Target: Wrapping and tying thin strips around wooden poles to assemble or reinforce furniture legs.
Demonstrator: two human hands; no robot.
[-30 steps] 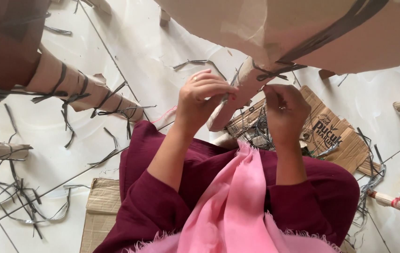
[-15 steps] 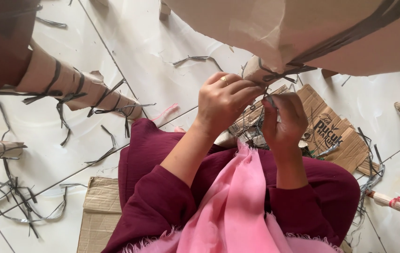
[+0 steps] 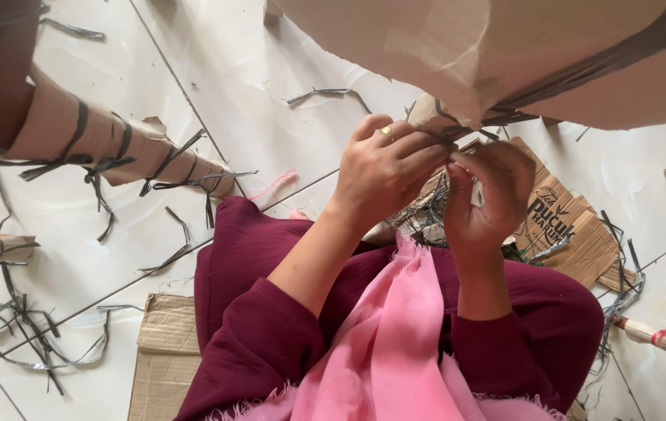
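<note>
My left hand (image 3: pixel 386 168), with a ring on one finger, is closed around the narrow end of a rolled cardboard tube (image 3: pixel 426 117) bound with a dark plastic strap (image 3: pixel 469 125). Just to its right, my right hand (image 3: pixel 485 195) pinches the strap's loose ends against the tube, fingertips touching the left hand. The tube runs up into a large sheet of brown cardboard (image 3: pixel 504 47) that fills the top of the view. Dark red sleeves and a pink scarf (image 3: pixel 384 343) cover the lower middle.
A strapped cardboard roll (image 3: pixel 122 148) lies on the white tiled floor (image 3: pixel 232 70) at left, with loose dark strap pieces (image 3: pixel 29 335) around. Flattened printed cardboard (image 3: pixel 575 226) lies under my hands. Another flat piece of cardboard (image 3: pixel 161 351) is at bottom left, a thin roll (image 3: pixel 660 339) at right.
My left hand moved right from the tube's side onto its tip and closed over it. My right hand rose to meet it, pinching the strap. The tube's end is now mostly covered.
</note>
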